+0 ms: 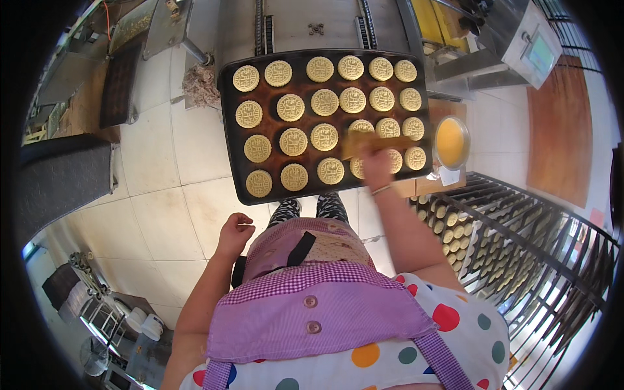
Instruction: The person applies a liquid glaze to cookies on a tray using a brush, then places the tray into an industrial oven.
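right hand [376,166] grasping wide brush [376,143], long axis left-right, over near-right cookies [331,170] on baking tray [227,117] | egg-wash bowl [451,143] just right of grip | left hand [234,235] loosely curled, empty, well near-left

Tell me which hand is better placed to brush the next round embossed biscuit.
Right. The right hand holds the flat wooden brush over the dark baking tray; the left hand hangs empty below it.

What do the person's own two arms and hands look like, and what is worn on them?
Both forearms are bare, with no gloves on the left hand or the right hand. A thin light-coloured bangle circles the right wrist. The short white sleeve with coloured polka dots covers the right shoulder.
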The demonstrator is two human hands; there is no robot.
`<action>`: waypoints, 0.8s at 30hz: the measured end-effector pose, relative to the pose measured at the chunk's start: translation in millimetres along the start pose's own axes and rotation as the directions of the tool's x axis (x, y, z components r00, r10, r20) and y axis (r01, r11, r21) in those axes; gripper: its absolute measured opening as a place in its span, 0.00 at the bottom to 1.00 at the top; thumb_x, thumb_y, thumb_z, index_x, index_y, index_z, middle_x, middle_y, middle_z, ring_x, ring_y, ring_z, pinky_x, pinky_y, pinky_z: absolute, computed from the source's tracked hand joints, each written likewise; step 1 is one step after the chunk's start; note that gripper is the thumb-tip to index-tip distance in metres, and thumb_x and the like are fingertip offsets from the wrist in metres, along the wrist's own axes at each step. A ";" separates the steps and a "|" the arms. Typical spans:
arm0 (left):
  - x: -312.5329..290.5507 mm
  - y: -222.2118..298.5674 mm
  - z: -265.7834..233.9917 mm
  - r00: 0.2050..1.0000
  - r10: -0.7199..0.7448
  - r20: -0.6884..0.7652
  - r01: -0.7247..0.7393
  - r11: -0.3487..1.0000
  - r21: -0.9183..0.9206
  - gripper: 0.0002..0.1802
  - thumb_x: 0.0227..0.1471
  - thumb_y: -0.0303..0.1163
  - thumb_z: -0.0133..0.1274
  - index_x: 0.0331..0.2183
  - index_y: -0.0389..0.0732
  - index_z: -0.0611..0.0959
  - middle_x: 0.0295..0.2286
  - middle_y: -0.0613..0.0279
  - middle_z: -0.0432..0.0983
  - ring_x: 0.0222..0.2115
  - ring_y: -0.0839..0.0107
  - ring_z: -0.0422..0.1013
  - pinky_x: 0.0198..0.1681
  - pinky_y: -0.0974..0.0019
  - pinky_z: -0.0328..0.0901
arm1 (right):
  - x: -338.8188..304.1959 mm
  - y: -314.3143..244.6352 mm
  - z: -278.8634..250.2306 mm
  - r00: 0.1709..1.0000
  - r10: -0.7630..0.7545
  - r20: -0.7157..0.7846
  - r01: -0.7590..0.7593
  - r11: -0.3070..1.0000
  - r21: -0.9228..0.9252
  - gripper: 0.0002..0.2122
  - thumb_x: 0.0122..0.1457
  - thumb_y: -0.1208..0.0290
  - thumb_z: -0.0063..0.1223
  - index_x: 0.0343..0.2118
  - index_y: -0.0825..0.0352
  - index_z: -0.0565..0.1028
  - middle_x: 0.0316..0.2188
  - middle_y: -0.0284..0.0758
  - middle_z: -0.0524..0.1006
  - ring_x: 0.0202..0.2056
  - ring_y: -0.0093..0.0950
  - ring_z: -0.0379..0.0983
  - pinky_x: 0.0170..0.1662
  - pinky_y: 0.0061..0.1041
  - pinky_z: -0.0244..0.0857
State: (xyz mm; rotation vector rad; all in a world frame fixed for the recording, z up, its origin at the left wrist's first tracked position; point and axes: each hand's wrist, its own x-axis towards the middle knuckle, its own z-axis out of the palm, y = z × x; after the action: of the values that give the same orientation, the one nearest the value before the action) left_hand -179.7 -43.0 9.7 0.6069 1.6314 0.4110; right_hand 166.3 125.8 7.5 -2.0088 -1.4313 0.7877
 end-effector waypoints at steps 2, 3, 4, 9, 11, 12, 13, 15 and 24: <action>-0.2 10.6 2.1 1.000 0.017 0.016 -0.017 0.999 0.034 0.16 0.45 0.22 0.57 0.38 0.36 0.71 0.35 0.58 0.73 0.35 0.72 0.72 0.40 0.70 0.67 | -50.8 -36.9 40.8 0.883 0.119 0.454 0.069 0.924 -0.375 0.19 0.55 0.56 0.50 0.41 0.68 0.73 0.33 0.48 0.77 0.37 0.45 0.74 0.38 0.36 0.67; -0.3 17.1 4.6 0.999 0.028 0.034 -0.030 0.998 0.052 0.16 0.45 0.22 0.57 0.38 0.36 0.71 0.35 0.58 0.73 0.35 0.71 0.72 0.40 0.70 0.67 | -82.3 -31.9 57.2 0.883 -0.018 0.469 0.057 0.996 -0.068 0.17 0.56 0.59 0.49 0.42 0.67 0.73 0.33 0.47 0.77 0.37 0.45 0.73 0.39 0.36 0.67; -1.6 20.9 6.0 0.999 0.033 0.032 -0.035 0.998 0.058 0.16 0.45 0.22 0.57 0.38 0.36 0.71 0.35 0.58 0.73 0.36 0.71 0.72 0.40 0.70 0.67 | -92.1 -23.6 62.8 0.883 -0.079 0.462 0.101 0.995 -0.022 0.17 0.56 0.59 0.48 0.40 0.67 0.74 0.31 0.47 0.77 0.35 0.45 0.74 0.38 0.37 0.67; -5.7 13.1 11.1 0.999 0.023 0.030 -0.025 0.996 0.089 0.16 0.44 0.22 0.57 0.38 0.36 0.71 0.36 0.59 0.73 0.35 0.71 0.72 0.40 0.70 0.67 | -52.4 45.4 -7.4 0.978 0.131 0.164 -0.141 0.989 0.049 0.17 0.56 0.59 0.51 0.36 0.71 0.73 0.31 0.52 0.76 0.35 0.47 0.74 0.36 0.40 0.68; -7.2 7.0 13.9 0.999 0.009 0.034 -0.012 0.995 0.103 0.16 0.44 0.21 0.57 0.38 0.36 0.71 0.35 0.59 0.73 0.35 0.72 0.72 0.40 0.70 0.67 | -16.1 99.1 -71.3 0.974 0.176 -0.140 -0.171 0.984 0.045 0.18 0.55 0.60 0.53 0.41 0.71 0.71 0.34 0.50 0.76 0.38 0.44 0.74 0.39 0.36 0.68; -7.9 4.7 14.5 1.000 -0.002 0.026 -0.001 0.994 0.109 0.16 0.44 0.21 0.57 0.38 0.36 0.71 0.35 0.59 0.73 0.35 0.72 0.72 0.40 0.70 0.67 | -0.1 111.1 -107.4 0.978 -0.006 -0.210 -0.013 0.996 -0.085 0.18 0.54 0.62 0.54 0.44 0.70 0.71 0.36 0.48 0.77 0.38 0.42 0.75 0.39 0.36 0.68; -5.7 5.6 16.6 0.999 0.009 0.040 -0.014 0.992 0.122 0.16 0.44 0.21 0.57 0.37 0.37 0.71 0.35 0.60 0.73 0.35 0.72 0.72 0.40 0.70 0.67 | 3.8 126.5 -133.9 0.943 0.161 -0.292 -0.220 0.959 -0.180 0.19 0.55 0.64 0.53 0.46 0.70 0.70 0.36 0.45 0.77 0.37 0.39 0.76 0.39 0.34 0.68; -3.3 7.9 21.8 0.998 0.031 0.054 -0.038 0.989 0.145 0.16 0.44 0.21 0.57 0.37 0.37 0.71 0.34 0.61 0.73 0.34 0.72 0.72 0.39 0.69 0.67 | 11.3 138.4 -151.3 0.938 0.169 -0.301 -0.217 0.967 -0.132 0.20 0.54 0.63 0.53 0.47 0.70 0.70 0.34 0.45 0.78 0.34 0.38 0.76 0.37 0.33 0.69; 22.3 15.4 30.3 0.947 0.285 -0.148 -0.256 0.948 0.190 0.13 0.43 0.18 0.55 0.35 0.38 0.73 0.29 0.64 0.73 0.29 0.76 0.70 0.34 0.74 0.66 | -33.1 86.8 -62.5 1.000 0.003 0.023 -0.010 0.954 0.298 0.19 0.55 0.67 0.53 0.49 0.68 0.69 0.36 0.45 0.77 0.41 0.37 0.74 0.45 0.32 0.66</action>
State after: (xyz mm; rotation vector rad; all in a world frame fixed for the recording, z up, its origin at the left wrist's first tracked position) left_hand -149.1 -19.7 -3.6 0.9534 1.7662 0.5427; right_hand 258.1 63.5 -7.5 -1.7788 -1.2339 0.9692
